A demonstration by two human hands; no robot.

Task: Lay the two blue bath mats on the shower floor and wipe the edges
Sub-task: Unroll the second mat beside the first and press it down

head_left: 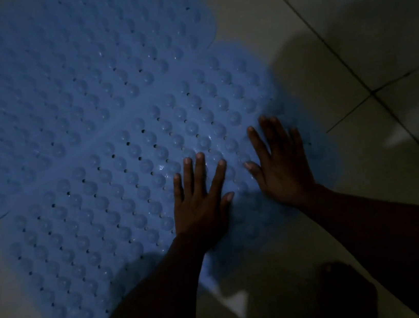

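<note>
Two blue bath mats with round bumps and small drain holes lie flat on the pale tiled floor. The far mat [67, 57] fills the upper left. The near mat [125, 184] overlaps its lower edge and runs toward me. My left hand [201, 203] presses flat on the near mat with fingers spread. Just to its right, my right hand [282, 167] also lies flat with straight fingers, close to the mat's right edge. Neither hand holds anything. The light is dim.
Pale floor tiles [346, 31] with dark grout lines spread to the right and behind the mats. My bare foot [343, 293] stands on the tile at the bottom right, beside the near mat's corner. More tile [6, 295] shows at the lower left.
</note>
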